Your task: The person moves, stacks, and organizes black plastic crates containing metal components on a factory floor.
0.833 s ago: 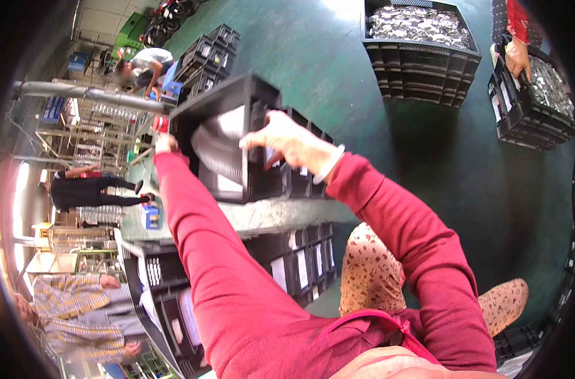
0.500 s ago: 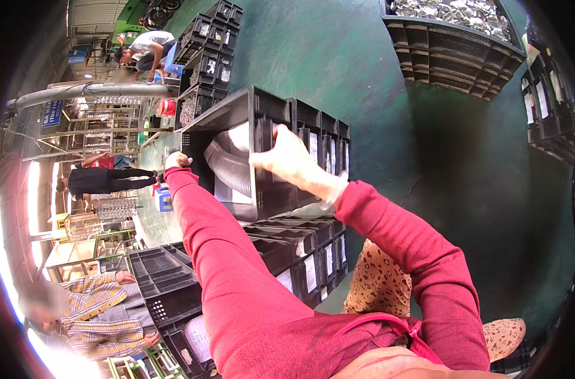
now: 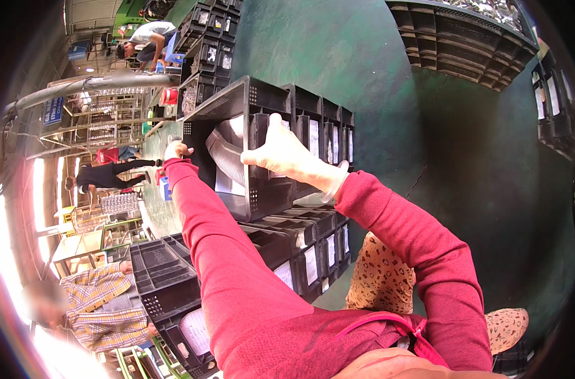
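Observation:
A black plastic crate [image 3: 276, 101] tops a stack in front of me, its open mouth turned to the left. Inside it lie a curved row of thin grey ridged pieces [image 3: 227, 155], packed closely together, and some white sheet [image 3: 235, 126]. My left hand [image 3: 177, 150] is at the crate's far left edge, fingers curled round it. On the nearer rim is my right hand [image 3: 286, 151], its thumb over the edge and the other fingers against the ribbed outer wall, partly hidden.
More black crates [image 3: 287, 246] with white labels are stacked nearer me, others [image 3: 205, 50] beyond. A large black bin [image 3: 464, 41] of shiny pieces stands at the upper right. A person in a plaid shirt [image 3: 104, 303] is at the left; two others are farther off.
The view has shifted slightly. Both hands stay on the crate, the right hand's thumb and index finger looking more spread. The distant person in black has changed posture.

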A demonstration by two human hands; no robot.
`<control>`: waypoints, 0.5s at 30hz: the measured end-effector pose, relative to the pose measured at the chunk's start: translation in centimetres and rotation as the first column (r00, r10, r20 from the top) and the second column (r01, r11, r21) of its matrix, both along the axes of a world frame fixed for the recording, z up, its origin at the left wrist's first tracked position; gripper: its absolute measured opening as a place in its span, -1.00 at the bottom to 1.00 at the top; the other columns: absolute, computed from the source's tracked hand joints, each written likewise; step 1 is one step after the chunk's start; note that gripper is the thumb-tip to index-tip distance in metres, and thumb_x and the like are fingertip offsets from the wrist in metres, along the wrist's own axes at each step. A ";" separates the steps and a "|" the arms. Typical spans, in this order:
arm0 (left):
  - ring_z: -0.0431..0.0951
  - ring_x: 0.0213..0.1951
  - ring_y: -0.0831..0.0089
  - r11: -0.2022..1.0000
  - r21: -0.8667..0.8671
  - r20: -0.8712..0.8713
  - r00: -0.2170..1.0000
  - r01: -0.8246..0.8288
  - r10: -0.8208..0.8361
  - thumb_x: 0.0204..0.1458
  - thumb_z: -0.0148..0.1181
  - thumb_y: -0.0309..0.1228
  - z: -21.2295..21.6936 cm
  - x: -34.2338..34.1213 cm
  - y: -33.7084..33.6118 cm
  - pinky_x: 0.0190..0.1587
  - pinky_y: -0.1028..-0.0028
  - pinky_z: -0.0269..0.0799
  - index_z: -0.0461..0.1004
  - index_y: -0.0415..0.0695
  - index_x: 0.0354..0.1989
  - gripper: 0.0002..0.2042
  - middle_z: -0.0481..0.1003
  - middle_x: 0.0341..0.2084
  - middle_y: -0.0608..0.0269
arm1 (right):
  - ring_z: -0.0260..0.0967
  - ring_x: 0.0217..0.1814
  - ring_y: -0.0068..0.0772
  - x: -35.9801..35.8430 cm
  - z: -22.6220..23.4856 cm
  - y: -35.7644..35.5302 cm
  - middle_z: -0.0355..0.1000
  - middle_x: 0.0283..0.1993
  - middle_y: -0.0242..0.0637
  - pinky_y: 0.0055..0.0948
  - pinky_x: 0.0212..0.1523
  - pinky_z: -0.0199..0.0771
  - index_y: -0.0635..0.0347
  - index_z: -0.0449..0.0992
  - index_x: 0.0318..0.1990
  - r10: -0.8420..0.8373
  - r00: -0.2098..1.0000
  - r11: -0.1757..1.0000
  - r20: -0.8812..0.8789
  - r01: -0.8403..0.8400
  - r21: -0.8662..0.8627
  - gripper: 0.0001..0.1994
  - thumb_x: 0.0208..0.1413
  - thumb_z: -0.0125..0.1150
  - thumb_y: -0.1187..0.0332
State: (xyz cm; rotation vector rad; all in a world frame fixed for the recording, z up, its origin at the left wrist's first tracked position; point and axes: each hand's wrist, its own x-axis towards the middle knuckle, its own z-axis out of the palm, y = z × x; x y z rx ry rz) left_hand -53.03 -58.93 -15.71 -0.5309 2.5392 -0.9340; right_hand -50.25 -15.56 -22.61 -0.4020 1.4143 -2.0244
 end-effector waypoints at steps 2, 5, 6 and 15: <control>0.55 -0.26 0.22 0.956 -0.002 -0.020 0.956 -0.294 0.294 -0.20 0.31 -0.05 0.2 -1.5 2.3 -0.22 0.33 0.42 0.52 -0.19 -0.33 -0.58 0.52 -0.38 0.02 | 0.35 -0.14 -0.19 0.0 -0.8 -0.6 0.35 -0.21 0.15 -0.49 -0.11 0.36 0.77 -0.46 0.14 -0.021 0.998 0.999 -0.062 0.023 0.023 0.12 -0.29 0.31 0.22; 0.56 -0.31 0.26 0.964 0.020 -0.008 0.964 -0.265 0.265 -0.18 0.29 -0.04 0.0 -1.5 -1.4 -0.25 0.32 0.42 0.53 -0.17 -0.37 -0.59 0.53 -0.42 0.06 | 0.31 -0.04 -0.08 0.2 -1.3 -0.7 0.25 -0.09 0.26 -0.44 -0.04 0.34 0.75 -0.33 0.14 -0.029 0.994 1.000 -0.102 0.030 0.007 0.07 -0.32 0.31 0.19; 0.57 -0.33 0.28 0.958 0.036 0.017 0.959 -0.283 0.283 -0.17 0.29 -0.03 -1.2 -3.1 0.2 -0.24 0.32 0.42 0.53 -0.19 -0.38 -0.59 0.53 -0.45 0.06 | 0.27 0.02 -0.06 -0.6 -1.3 0.4 0.17 0.01 0.31 -0.42 0.00 0.31 0.73 -0.30 0.16 -0.001 0.998 1.000 -0.057 0.001 0.013 0.06 -0.33 0.30 0.19; 0.55 -0.45 0.21 0.995 0.098 -0.077 0.997 0.011 -0.004 -0.20 0.30 -0.06 -1.3 -2.4 -0.8 -0.35 0.31 0.42 0.50 -0.29 -0.50 -0.57 0.49 -0.59 -0.01 | 0.34 -0.10 -0.03 -1.4 -2.3 -1.4 0.31 -0.16 0.29 -0.34 -0.05 0.35 0.68 -0.17 0.07 -0.148 0.982 0.989 -0.115 0.145 -0.033 -0.03 -0.37 0.31 0.16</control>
